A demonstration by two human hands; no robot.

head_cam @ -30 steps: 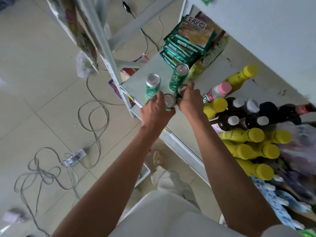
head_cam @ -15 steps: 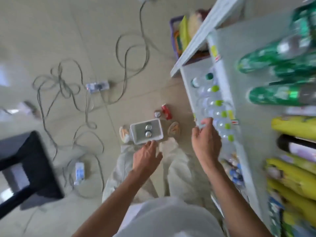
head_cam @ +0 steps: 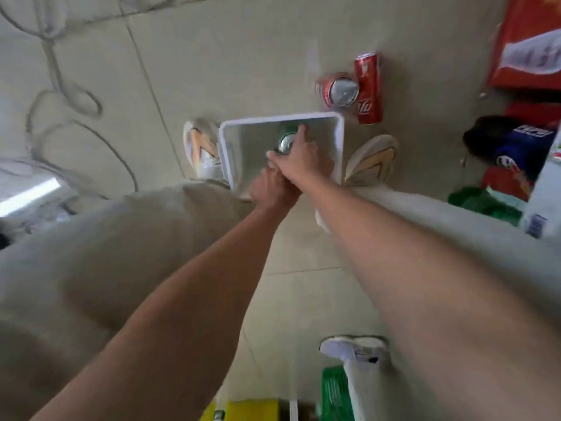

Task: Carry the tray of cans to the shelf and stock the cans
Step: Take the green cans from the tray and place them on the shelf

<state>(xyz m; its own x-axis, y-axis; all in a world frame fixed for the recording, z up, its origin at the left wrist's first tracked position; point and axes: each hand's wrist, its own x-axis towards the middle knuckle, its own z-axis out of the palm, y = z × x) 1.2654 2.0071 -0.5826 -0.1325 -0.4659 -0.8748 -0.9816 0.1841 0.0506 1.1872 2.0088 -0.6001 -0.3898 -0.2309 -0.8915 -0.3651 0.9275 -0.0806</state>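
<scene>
Hands both in the white plastic tray (head_cam: pixel 227 153): our right hand (head_cam: pixel 299 161) fingers the green aluminium can (head_cam: pixel 285 141), grip unclear; left hand (head_cam: pixel 270 189) too — we should lift upright

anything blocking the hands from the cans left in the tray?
Nothing visible does. Both hands are already down inside the white tray on the floor. The right hand is at the green can, fingers over its top. The left hand sits just below, overlapped by the right; any can under it is hidden.

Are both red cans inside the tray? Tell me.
No. Both red cans lie on the floor beyond the white tray, outside its rim.
</scene>
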